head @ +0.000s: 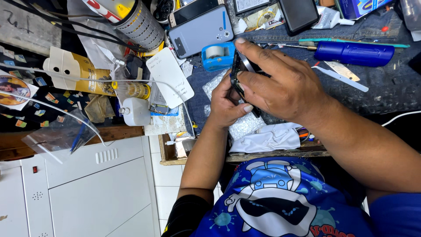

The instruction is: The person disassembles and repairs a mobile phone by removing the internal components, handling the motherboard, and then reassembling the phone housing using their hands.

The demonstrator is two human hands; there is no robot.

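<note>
Both my hands hold a black smartphone [237, 73] edge-on above a workbench covered in blue denim [386, 87]. My right hand [280, 83] wraps over its top and far side, fingers curled round the frame. My left hand [224, 105] grips it from below, thumb against the lower edge. Most of the phone is hidden by my fingers. Under it lies a piece of silvery bubble wrap [242, 125].
A blue tape dispenser [218, 55], a grey phone [199, 31], a blue cylindrical tool [353, 53], a metal blade [341, 75], a white cloth [268, 138], a small white bottle [134, 111] and a white card [170, 77] crowd the bench. White cabinets [87, 188] stand lower left.
</note>
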